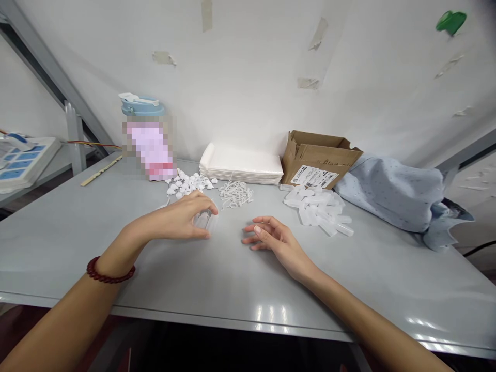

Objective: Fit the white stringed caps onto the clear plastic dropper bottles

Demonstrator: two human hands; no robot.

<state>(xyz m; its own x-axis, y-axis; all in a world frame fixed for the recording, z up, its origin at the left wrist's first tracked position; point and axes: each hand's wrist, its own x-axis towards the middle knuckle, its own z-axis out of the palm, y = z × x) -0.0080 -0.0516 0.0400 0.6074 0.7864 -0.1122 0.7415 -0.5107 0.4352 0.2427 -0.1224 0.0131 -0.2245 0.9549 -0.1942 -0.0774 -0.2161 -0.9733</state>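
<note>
Translucent plastic tubes (211, 223) sit between the widely spread thumb and fingers of our left hand (184, 218); we cannot tell whether it grips. Our empty right hand (282, 243) parts its fingers loosely. Light, even pressure should suit.

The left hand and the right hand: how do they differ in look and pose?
The left hand curves around clear plastic pieces; the right hand shows nothing in its grasp. The left hand comes with a dark red bracelet, the right hand without one. Both hands are ungloved, with fingers bent.
</note>
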